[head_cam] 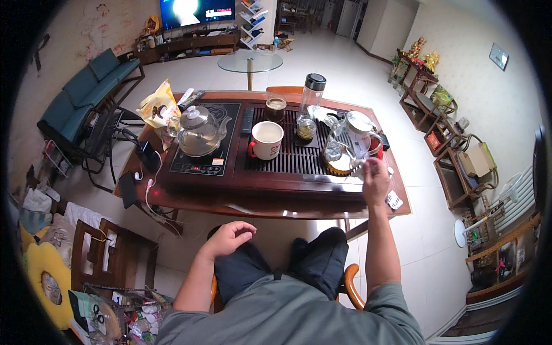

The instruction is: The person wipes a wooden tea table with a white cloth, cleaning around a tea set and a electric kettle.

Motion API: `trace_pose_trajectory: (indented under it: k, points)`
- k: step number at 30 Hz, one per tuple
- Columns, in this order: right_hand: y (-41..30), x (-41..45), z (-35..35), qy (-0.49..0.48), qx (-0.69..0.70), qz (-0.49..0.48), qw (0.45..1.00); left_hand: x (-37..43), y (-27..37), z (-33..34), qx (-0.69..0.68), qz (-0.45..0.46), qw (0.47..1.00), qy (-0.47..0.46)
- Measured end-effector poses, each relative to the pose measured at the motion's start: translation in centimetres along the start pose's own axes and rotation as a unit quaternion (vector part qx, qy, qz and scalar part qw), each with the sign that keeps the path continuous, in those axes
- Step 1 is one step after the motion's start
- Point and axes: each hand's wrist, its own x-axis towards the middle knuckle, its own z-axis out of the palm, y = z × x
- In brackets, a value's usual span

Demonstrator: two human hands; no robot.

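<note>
My right hand (375, 181) is raised over the right part of the wooden tea table, its fingers closed beside a glass pitcher (359, 136); whether it grips something small is unclear. Crumpled foil (333, 151) and a round yellow-rimmed item lie by the pitcher. My left hand (230, 238) rests over my left thigh, fingers loosely curled and holding nothing. On the slatted tea tray (293, 160) stand a white enamel-style mug (268, 140) with a red handle, a glass of dark drink (275, 108), a small glass jar (306, 129) and a tall glass bottle (313, 92).
A glass kettle (199, 131) sits on an induction hob (198, 167) at the left. Beside it are a yellow snack bag (159, 108), remote controls (247, 121), a phone (128, 189) and charging cables. The table's front edge (276, 211) lies just beyond my knees.
</note>
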Motion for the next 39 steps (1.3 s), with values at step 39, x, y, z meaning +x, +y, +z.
trace_pose_trajectory:
  k: [39]
  points:
    - [-5.2, 0.9, 5.9, -0.243, -0.098, -0.313, 0.913, -0.4, -0.1, 4.6, 0.040, 0.042, 0.996, -0.065]
